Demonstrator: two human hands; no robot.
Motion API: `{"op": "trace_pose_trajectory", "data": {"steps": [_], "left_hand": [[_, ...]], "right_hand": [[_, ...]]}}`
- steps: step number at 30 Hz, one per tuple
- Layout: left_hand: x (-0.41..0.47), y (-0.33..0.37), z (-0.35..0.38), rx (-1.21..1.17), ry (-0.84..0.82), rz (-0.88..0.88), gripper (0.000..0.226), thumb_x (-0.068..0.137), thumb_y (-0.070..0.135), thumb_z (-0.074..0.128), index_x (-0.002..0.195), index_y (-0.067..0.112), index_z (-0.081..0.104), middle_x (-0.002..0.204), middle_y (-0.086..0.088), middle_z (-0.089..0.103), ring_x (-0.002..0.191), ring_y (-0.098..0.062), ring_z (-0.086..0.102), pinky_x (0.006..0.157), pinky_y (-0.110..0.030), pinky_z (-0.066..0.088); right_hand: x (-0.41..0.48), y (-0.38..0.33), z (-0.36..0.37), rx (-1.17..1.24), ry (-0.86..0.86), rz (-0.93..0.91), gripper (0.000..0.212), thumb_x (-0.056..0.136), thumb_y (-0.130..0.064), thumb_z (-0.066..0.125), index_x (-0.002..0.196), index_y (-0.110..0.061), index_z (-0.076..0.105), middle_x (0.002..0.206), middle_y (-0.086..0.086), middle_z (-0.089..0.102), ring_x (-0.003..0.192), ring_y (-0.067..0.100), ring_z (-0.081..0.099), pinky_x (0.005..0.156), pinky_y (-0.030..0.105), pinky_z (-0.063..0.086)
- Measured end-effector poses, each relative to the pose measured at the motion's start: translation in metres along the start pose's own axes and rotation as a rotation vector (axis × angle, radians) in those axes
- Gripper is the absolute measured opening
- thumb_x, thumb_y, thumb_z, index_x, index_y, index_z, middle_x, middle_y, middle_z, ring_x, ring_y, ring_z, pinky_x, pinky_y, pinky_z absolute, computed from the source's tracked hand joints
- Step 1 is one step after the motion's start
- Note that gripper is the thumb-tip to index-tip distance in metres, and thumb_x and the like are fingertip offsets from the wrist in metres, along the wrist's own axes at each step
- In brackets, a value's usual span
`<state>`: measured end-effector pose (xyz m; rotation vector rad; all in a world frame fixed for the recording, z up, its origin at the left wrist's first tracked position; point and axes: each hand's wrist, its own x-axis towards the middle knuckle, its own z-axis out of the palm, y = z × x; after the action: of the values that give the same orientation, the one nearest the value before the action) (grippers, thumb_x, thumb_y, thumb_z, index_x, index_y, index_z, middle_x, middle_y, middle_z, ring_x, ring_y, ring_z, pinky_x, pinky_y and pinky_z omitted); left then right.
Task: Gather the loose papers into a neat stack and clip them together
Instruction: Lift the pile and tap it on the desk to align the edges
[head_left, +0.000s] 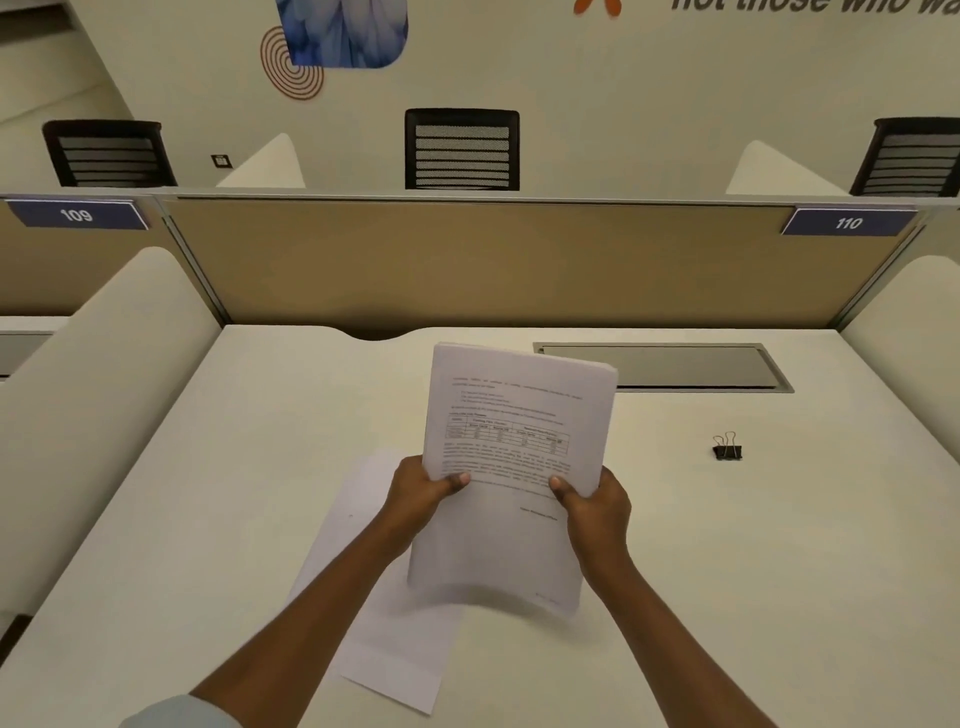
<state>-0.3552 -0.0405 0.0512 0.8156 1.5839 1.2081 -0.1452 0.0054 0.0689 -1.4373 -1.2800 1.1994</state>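
A stack of printed papers (511, 431) is held upright above the desk, slightly tilted, its bottom edge blurred. My left hand (423, 493) grips its left edge, thumb on the front page. My right hand (592, 506) grips the right edge the same way. One loose white sheet (379, 613) lies flat on the desk beneath the stack and my left forearm. A black binder clip (727, 449) stands on the desk to the right, well apart from both hands.
The cream desk (208, 493) is bounded by a tan partition (467, 260) at the back and curved white side dividers. A grey cable hatch (665, 366) is set into the desk at the back right. Black chairs stand beyond the partition.
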Motion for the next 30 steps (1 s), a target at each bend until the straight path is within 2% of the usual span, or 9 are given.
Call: {"op": "trace_pose_trajectory", "data": {"steps": [5, 10, 12, 15, 18, 21, 24, 27, 30], "left_hand": [[-0.003, -0.005, -0.041, 0.068, -0.031, -0.094, 0.042, 0.071, 0.018, 0.081, 0.111, 0.012, 0.069, 0.108, -0.005, 0.073, 0.095, -0.026, 0.072, 0.086, -0.046, 0.058], [-0.011, -0.027, -0.075, 0.300, 0.015, -0.200, 0.045, 0.057, 0.026, 0.081, 0.100, 0.017, 0.073, 0.101, -0.002, 0.075, 0.091, -0.024, 0.071, 0.086, -0.045, 0.057], [-0.013, -0.038, -0.081, 0.416, 0.053, -0.225, 0.039, 0.065, 0.023, 0.081, 0.101, 0.015, 0.071, 0.102, -0.004, 0.073, 0.089, -0.025, 0.069, 0.083, -0.040, 0.058], [-0.015, -0.055, -0.083, 0.632, 0.125, -0.231, 0.035, 0.076, 0.024, 0.077, 0.108, 0.012, 0.067, 0.105, -0.005, 0.071, 0.090, -0.026, 0.067, 0.077, -0.034, 0.056], [-0.016, -0.065, -0.082, 0.801, 0.157, -0.258, 0.039, 0.080, 0.030, 0.073, 0.113, 0.013, 0.064, 0.114, -0.008, 0.068, 0.101, -0.029, 0.063, 0.083, -0.034, 0.053], [-0.015, -0.069, -0.079, 1.087, 0.176, -0.334, 0.045, 0.082, 0.041, 0.066, 0.120, 0.018, 0.059, 0.120, -0.012, 0.057, 0.112, -0.032, 0.050, 0.091, -0.040, 0.048], [-0.014, -0.072, -0.076, 1.060, 0.177, -0.384, 0.044, 0.082, 0.041, 0.067, 0.119, 0.018, 0.057, 0.120, -0.011, 0.047, 0.113, -0.031, 0.043, 0.092, -0.045, 0.046], [-0.012, -0.075, -0.076, 1.086, 0.163, -0.399, 0.050, 0.082, 0.042, 0.068, 0.122, 0.017, 0.053, 0.125, -0.011, 0.043, 0.118, -0.031, 0.040, 0.094, -0.046, 0.043], [-0.011, -0.075, -0.078, 1.133, 0.163, -0.403, 0.056, 0.081, 0.046, 0.068, 0.125, 0.016, 0.051, 0.126, -0.012, 0.043, 0.118, -0.032, 0.042, 0.094, -0.042, 0.042]], "right_hand": [[-0.019, 0.007, 0.032, -0.024, -0.080, 0.104, 0.024, 0.081, -0.012, 0.069, 0.104, -0.015, 0.064, 0.102, 0.001, 0.069, 0.090, 0.019, 0.067, 0.078, 0.032, 0.056], [-0.041, 0.040, 0.068, -0.136, -0.156, 0.251, 0.028, 0.083, -0.016, 0.067, 0.111, -0.014, 0.063, 0.111, 0.000, 0.068, 0.094, 0.019, 0.065, 0.079, 0.029, 0.054], [-0.049, 0.051, 0.085, -0.280, -0.155, 0.310, 0.032, 0.084, -0.023, 0.067, 0.112, -0.010, 0.060, 0.118, 0.005, 0.064, 0.102, 0.024, 0.061, 0.086, 0.035, 0.054], [-0.059, 0.048, 0.105, -0.578, -0.149, 0.387, 0.036, 0.087, -0.032, 0.064, 0.112, -0.008, 0.054, 0.121, 0.011, 0.047, 0.118, 0.029, 0.040, 0.089, 0.043, 0.047], [-0.065, 0.042, 0.119, -0.604, -0.141, 0.438, 0.030, 0.089, -0.028, 0.061, 0.110, -0.008, 0.053, 0.123, 0.014, 0.040, 0.119, 0.030, 0.032, 0.088, 0.047, 0.046], [-0.067, 0.046, 0.129, -0.595, -0.124, 0.435, 0.026, 0.089, -0.023, 0.061, 0.109, -0.008, 0.053, 0.128, 0.015, 0.036, 0.121, 0.031, 0.029, 0.085, 0.044, 0.044], [-0.067, 0.051, 0.132, -0.574, -0.112, 0.433, 0.023, 0.089, -0.018, 0.060, 0.107, -0.005, 0.054, 0.130, 0.016, 0.035, 0.121, 0.033, 0.030, 0.079, 0.035, 0.039], [-0.065, 0.059, 0.131, -0.577, -0.118, 0.428, 0.025, 0.089, -0.017, 0.060, 0.109, -0.004, 0.054, 0.128, 0.018, 0.038, 0.118, 0.034, 0.036, 0.086, 0.036, 0.043], [-0.064, 0.066, 0.128, -0.540, -0.127, 0.422, 0.029, 0.087, -0.019, 0.062, 0.110, -0.003, 0.054, 0.121, 0.017, 0.046, 0.109, 0.033, 0.049, 0.091, 0.038, 0.050]]}}
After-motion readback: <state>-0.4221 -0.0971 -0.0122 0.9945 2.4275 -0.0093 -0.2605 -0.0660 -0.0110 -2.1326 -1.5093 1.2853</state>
